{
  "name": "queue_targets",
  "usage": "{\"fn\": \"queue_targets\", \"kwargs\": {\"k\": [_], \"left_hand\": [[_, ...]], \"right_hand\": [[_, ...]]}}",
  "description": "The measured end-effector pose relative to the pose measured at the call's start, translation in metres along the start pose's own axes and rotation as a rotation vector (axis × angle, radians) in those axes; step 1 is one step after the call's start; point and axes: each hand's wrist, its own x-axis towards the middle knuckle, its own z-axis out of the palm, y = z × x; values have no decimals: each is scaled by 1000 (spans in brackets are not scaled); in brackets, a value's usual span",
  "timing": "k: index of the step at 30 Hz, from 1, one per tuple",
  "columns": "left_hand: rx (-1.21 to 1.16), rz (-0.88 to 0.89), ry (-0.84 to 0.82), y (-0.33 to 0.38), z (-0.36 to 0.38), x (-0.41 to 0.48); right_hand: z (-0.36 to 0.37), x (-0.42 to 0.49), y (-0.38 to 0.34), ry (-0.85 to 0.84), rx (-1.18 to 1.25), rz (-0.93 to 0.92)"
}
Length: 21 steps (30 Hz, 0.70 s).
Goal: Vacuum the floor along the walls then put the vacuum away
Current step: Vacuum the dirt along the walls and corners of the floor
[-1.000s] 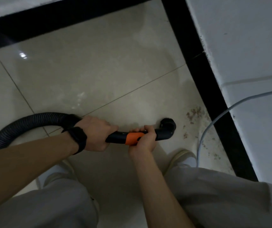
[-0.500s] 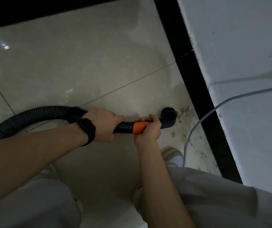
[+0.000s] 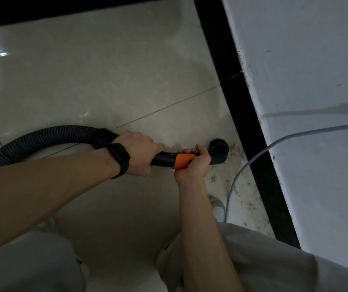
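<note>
Pale, glossy tiled floor (image 3: 105, 70), bounded along its right edge by a black strip (image 3: 221, 60) at the foot of a white wall (image 3: 306, 60); a second dark band ran along the far edge. The left hand (image 3: 141, 154), a dark watch (image 3: 120, 160) on its wrist, gripped the rigid end of the ribbed hose (image 3: 67, 133), fingers wrapped around it. The right hand (image 3: 194, 167) was clamped from below around the orange collar (image 3: 182, 162), just behind the brush nozzle (image 3: 220, 148). Over the preceding second the nozzle had travelled toward the floor's right edge. It had earlier stood clear of the brown debris (image 3: 235, 147) and now sat at the near margin of that patch, close beside the black strip. This suggested that the wall-side pass was under way, with more specks lying uncleared along the strip toward the near edge. A grey cable (image 3: 235, 178) dropped from the wall across the strip to the floor beside a shoe (image 3: 217, 205), both ends cut off. The vacuum body lay outside the view to the left. Whether the bristles touched the tile could not be told from above. The dim light blurred the finer debris, and the person's legs covered the near floor.
</note>
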Motion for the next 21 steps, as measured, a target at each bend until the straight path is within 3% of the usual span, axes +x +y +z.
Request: {"fn": "queue_targets", "kwargs": {"k": [21], "left_hand": [[-85, -40, 68, 21, -6, 50]], "right_hand": [[12, 36, -48, -60, 7, -12]]}}
